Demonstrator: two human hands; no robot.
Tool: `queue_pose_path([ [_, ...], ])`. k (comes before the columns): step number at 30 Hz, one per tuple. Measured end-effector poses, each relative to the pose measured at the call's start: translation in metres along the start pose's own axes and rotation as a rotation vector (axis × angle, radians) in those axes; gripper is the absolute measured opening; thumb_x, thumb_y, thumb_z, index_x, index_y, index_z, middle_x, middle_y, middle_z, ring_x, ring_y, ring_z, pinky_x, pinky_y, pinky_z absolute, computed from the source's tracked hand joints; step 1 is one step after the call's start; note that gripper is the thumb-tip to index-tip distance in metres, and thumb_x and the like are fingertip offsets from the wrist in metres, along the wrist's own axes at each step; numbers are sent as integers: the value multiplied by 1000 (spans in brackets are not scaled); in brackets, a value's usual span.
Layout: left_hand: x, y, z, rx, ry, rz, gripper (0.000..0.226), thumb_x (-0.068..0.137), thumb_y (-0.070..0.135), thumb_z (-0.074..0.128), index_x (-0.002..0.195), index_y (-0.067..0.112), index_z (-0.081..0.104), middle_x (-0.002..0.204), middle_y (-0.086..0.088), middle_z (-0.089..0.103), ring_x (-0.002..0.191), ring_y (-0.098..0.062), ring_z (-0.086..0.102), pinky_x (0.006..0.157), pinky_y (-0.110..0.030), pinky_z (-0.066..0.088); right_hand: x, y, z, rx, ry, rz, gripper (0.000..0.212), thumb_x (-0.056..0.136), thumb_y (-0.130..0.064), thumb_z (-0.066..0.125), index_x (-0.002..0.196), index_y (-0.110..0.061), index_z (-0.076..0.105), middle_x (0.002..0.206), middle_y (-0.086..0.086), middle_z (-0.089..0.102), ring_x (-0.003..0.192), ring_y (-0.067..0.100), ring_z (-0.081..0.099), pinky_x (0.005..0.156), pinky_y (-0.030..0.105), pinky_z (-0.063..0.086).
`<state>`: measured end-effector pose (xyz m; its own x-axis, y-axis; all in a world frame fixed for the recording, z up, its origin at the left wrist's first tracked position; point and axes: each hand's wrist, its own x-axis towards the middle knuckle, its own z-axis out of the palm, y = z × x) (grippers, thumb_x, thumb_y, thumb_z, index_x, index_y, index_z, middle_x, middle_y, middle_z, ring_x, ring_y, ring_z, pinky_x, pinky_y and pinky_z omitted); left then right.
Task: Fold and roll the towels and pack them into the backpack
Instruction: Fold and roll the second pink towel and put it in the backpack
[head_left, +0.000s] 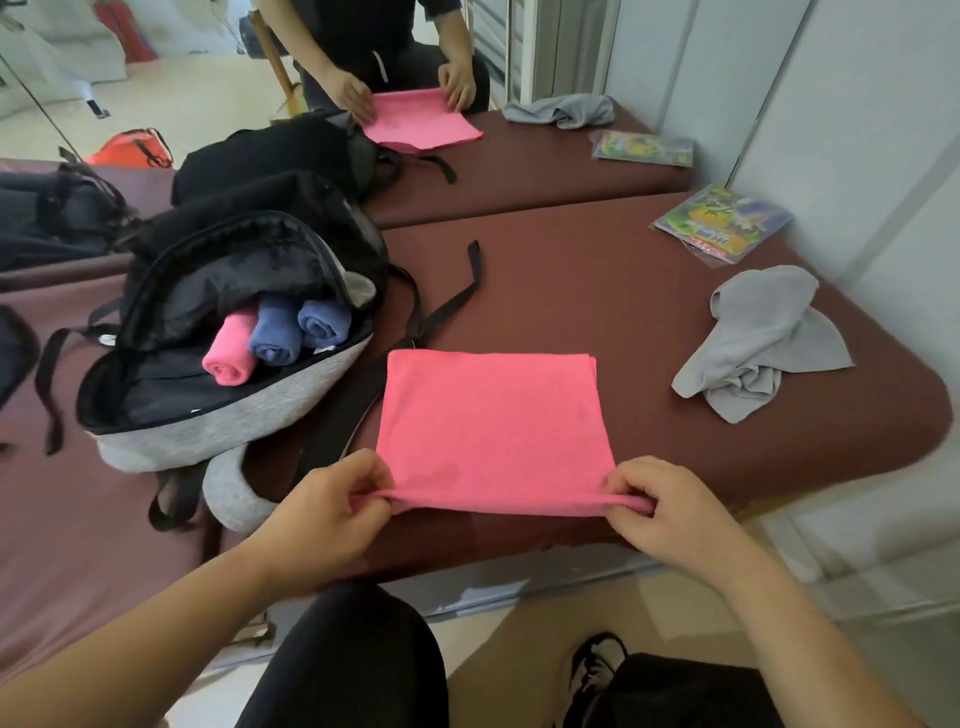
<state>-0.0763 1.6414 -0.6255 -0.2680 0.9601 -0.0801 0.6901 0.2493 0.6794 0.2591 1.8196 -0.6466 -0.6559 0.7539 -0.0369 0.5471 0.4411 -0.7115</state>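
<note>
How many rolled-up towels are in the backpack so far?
3, side by side in the open backpack: pink roll leftmost, middle blue roll, right blue roll. Others may be hidden deeper.

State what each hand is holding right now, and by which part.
Both hands hold the folded pink towel at its near edge: left hand pinches the near left corner, right hand the near right corner.
</note>
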Motion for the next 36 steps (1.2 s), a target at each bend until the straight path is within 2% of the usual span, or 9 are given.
queue_pose_path([
  [3, -5, 6, -8, -64, -17, -14, 24, 92, 1, 60, 88, 24, 62, 77, 2, 71, 67, -10, 62, 70, -39, 53, -4, -6, -12, 219, -31, 62, 20, 88, -12, 66, 71, -9, 55, 63, 11, 49, 59, 15, 43, 61, 35, 36],
  [7, 3, 6, -15, -102, 49, -47, 20, 94, 6, 65, 91, 26, 68, 86, 11, 73, 72, -1, 64, 68, -19, 51, 0, -11, -14, 465, 40, 190, 22, 99, -11, 64, 77, -13, 62, 66, 9, 54, 61, 15, 47, 59, 31, 40],
  [14, 63, -6, -17, -39, 220, -131, 5, 92, 23, 72, 94, 27, 70, 85, 9, 73, 76, -18, 66, 63, -17, 47, 60, -10, 9, 311, 330, 213, 10, 98, -22, 67, 88, -21, 69, 76, 0, 70, 68, 8, 60, 59, 19, 43],
  [20, 105, -22, -3, 50, 197, -202, 4, 91, 29, 71, 90, 32, 68, 82, 11, 70, 76, -6, 63, 62, -20, 43, 91, 0, 21, 79, 404, 283, 12, 94, -24, 69, 82, -25, 67, 76, -6, 67, 76, 17, 63, 65, 34, 47],
  [23, 112, -28, 3, 109, 201, -220, 11, 89, 30, 74, 98, 26, 69, 82, 8, 68, 76, -8, 61, 63, -20, 43, 98, 4, 27, -50, 379, 315, 7, 92, -21, 67, 90, -28, 68, 95, -3, 63, 84, 21, 59, 71, 34, 45],
  [26, 107, -23, 4, 369, 249, -74, 34, 85, 23, 74, 118, 18, 65, 104, 0, 62, 92, -23, 60, 79, -35, 50, 97, 5, 30, -116, 345, 314, 20, 94, -23, 66, 113, -25, 72, 113, -5, 53, 93, 18, 58, 77, 37, 50],
  [29, 79, -3, 15, 484, 213, 178, 33, 85, 34, 63, 114, 19, 67, 111, -2, 60, 96, -29, 59, 83, -46, 54, 97, 5, 31, -218, 295, 291, 28, 97, -34, 63, 122, -25, 72, 117, -4, 52, 104, 21, 59, 77, 38, 53],
  [33, 41, 3, 48, 642, -130, 253, 56, 80, 56, 59, 131, 32, 60, 134, -4, 62, 108, -29, 63, 87, -46, 58, 96, 0, 28, -252, 255, 293, 19, 97, -39, 63, 109, -28, 72, 107, -4, 55, 107, 24, 57, 78, 40, 53],
  [36, 50, -6, 48, 808, -147, 364, 49, 85, 36, 50, 132, 30, 61, 137, -8, 64, 103, -31, 66, 81, -42, 59, 93, -1, 22, -280, 233, 403, 12, 94, -38, 63, 97, -28, 69, 103, -4, 55, 107, 25, 56, 80, 41, 53],
])
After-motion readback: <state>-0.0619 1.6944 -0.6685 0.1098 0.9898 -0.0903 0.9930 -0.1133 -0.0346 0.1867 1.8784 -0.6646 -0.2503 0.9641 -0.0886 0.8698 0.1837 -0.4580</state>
